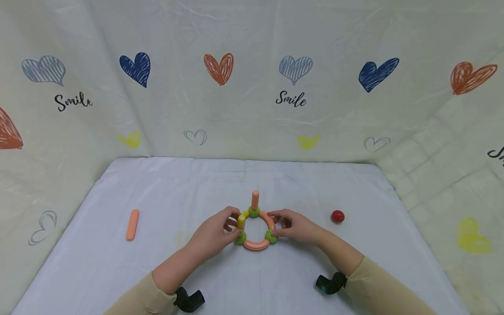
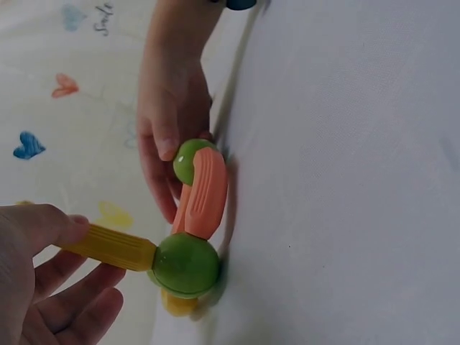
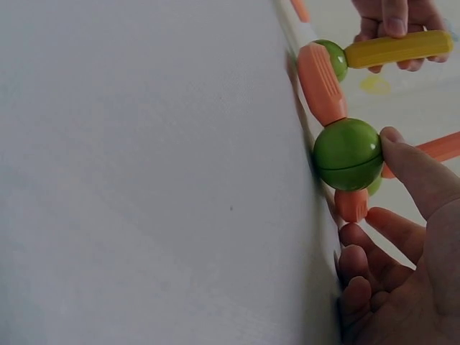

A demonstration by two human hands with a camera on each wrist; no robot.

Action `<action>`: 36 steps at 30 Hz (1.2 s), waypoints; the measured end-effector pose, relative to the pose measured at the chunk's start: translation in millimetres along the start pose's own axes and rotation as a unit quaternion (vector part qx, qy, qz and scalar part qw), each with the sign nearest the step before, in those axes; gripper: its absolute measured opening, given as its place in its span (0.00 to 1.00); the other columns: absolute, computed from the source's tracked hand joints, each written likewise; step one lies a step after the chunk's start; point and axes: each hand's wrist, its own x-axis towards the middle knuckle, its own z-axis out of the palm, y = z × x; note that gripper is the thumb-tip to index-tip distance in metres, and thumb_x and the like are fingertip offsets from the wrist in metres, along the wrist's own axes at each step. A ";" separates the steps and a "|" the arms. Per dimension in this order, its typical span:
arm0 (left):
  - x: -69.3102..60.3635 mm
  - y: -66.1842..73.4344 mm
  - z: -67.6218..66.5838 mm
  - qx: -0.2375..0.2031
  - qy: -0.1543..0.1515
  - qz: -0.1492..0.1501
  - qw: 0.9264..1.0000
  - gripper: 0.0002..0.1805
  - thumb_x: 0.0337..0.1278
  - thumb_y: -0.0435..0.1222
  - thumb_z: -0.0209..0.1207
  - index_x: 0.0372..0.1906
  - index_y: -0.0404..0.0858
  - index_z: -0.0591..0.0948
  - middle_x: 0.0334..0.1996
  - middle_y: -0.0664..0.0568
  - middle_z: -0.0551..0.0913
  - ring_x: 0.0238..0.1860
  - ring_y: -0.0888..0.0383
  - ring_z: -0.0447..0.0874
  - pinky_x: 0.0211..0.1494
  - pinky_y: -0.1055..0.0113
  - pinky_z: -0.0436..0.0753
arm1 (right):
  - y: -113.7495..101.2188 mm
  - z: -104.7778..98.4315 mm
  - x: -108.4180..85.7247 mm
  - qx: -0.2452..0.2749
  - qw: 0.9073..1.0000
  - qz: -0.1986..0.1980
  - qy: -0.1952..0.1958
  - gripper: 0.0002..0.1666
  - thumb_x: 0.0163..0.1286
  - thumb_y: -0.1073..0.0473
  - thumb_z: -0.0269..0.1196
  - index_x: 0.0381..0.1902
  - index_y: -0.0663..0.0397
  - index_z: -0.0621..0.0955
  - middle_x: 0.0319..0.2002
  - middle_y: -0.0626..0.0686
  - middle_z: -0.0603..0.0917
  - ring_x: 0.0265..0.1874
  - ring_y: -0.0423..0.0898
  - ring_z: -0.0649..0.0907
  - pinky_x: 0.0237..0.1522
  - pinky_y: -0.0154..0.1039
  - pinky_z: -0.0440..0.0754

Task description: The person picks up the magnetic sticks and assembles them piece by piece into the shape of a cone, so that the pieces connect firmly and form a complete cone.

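Note:
A ring of curved toy rods and green balls lies on the white cloth, with a curved orange rod (image 1: 256,246) at its front. From the left green ball (image 2: 185,264) rises a straight yellow rod (image 2: 118,248), which my left hand (image 1: 212,232) pinches between thumb and fingers. My right hand (image 1: 297,225) holds the ring's right side, its thumb against the right green ball (image 3: 348,154) and its fingers by the right curved orange rod (image 1: 267,218). At the back, a straight orange rod (image 1: 255,200) stands on another green ball (image 1: 253,212).
A loose orange rod (image 1: 132,225) lies on the left of the cloth-covered table (image 1: 177,183). Off to the right sits a red ball (image 1: 337,216). Behind the table hangs a pale curtain (image 1: 252,118) printed with hearts.

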 end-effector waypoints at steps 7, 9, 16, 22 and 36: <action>-1.4 -4.5 -0.6 0.010 0.000 0.001 1.000 0.19 0.60 0.40 0.67 0.55 0.48 0.76 0.47 0.60 0.80 0.47 0.60 0.81 0.50 0.62 0.81 | -1.9 0.8 1.3 -0.004 1.000 0.007 0.002 0.37 0.61 0.44 0.72 0.66 0.45 0.76 0.44 0.46 0.78 0.39 0.47 0.74 0.36 0.39 0.73; -2.0 -6.8 -1.4 0.015 -0.003 0.002 1.000 0.19 0.60 0.40 0.67 0.55 0.48 0.77 0.47 0.61 0.79 0.46 0.60 0.81 0.50 0.62 0.81 | -1.8 0.8 1.5 -0.006 1.000 0.006 0.003 0.37 0.61 0.44 0.72 0.66 0.45 0.76 0.44 0.46 0.77 0.39 0.47 0.73 0.36 0.39 0.73; -1.2 -18.0 -1.9 0.026 -0.018 -0.016 0.999 0.16 0.61 0.40 0.66 0.53 0.49 0.79 0.45 0.62 0.80 0.44 0.64 0.81 0.48 0.63 0.81 | -0.8 -0.7 1.6 -0.006 1.000 0.002 0.003 0.36 0.61 0.44 0.72 0.66 0.45 0.76 0.45 0.47 0.78 0.38 0.47 0.74 0.36 0.39 0.74; 3.7 -25.3 0.7 0.028 -0.054 -0.044 0.997 0.17 0.60 0.40 0.67 0.53 0.49 0.80 0.41 0.63 0.81 0.41 0.63 0.80 0.42 0.64 0.80 | -2.1 -4.6 0.0 -0.007 1.000 -0.005 -0.008 0.33 0.63 0.46 0.71 0.64 0.45 0.78 0.42 0.47 0.78 0.38 0.47 0.74 0.37 0.38 0.73; 7.0 -28.6 7.3 0.056 -0.079 -0.058 0.994 0.15 0.56 0.39 0.69 0.47 0.48 0.80 0.34 0.63 0.80 0.34 0.62 0.77 0.38 0.65 0.77 | -0.7 -7.4 -4.0 0.013 0.998 -0.018 -0.054 0.17 0.68 0.52 0.67 0.53 0.49 0.85 0.37 0.45 0.83 0.38 0.46 0.77 0.39 0.36 0.77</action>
